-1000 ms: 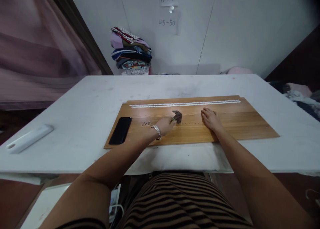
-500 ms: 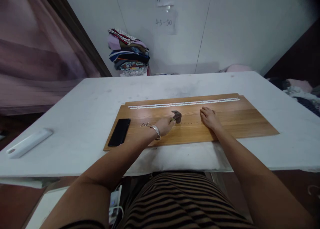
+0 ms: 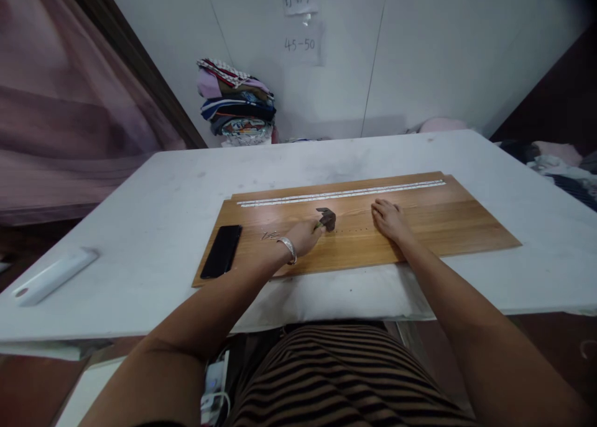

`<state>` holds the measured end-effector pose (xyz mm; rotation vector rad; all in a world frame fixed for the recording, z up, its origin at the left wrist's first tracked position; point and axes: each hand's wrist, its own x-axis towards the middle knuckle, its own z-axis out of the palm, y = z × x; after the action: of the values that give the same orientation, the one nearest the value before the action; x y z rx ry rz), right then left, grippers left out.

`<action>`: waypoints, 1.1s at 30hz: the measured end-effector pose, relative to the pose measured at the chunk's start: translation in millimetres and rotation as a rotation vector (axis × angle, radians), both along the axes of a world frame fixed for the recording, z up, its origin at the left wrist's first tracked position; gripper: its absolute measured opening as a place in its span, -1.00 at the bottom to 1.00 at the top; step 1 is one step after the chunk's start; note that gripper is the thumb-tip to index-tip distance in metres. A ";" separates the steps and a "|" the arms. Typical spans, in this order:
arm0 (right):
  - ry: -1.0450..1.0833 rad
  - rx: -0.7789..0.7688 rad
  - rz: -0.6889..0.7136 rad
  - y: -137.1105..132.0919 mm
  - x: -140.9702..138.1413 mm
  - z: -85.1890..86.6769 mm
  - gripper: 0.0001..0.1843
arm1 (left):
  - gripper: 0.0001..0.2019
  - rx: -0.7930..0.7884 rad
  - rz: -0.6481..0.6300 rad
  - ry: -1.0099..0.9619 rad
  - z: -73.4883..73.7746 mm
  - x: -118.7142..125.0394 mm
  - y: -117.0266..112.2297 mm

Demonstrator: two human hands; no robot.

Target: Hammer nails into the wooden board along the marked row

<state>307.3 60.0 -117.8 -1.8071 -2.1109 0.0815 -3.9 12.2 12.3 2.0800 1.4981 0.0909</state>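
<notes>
Left hand (image 3: 303, 235) closed round hammer (image 3: 326, 217), head low over board (image 3: 448, 222); right hand (image 3: 390, 220) open, flat, probably steadying the board.

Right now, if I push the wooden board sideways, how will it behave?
The wooden board looks thin, flat and stiff, so it probably slides rather than bends. The right hand resting on it may resist; the black phone would likely ride along.
</notes>
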 end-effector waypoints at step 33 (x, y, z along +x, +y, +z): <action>0.041 0.020 -0.014 -0.5 -4.9 -1.1 -0.52 | -0.68 0.024 0.010 0.017 -3.8 -5.1 1.3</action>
<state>302.5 59.4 -118.8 -1.7934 -2.0635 0.0934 -9.0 13.6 8.5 2.0974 1.5244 0.0950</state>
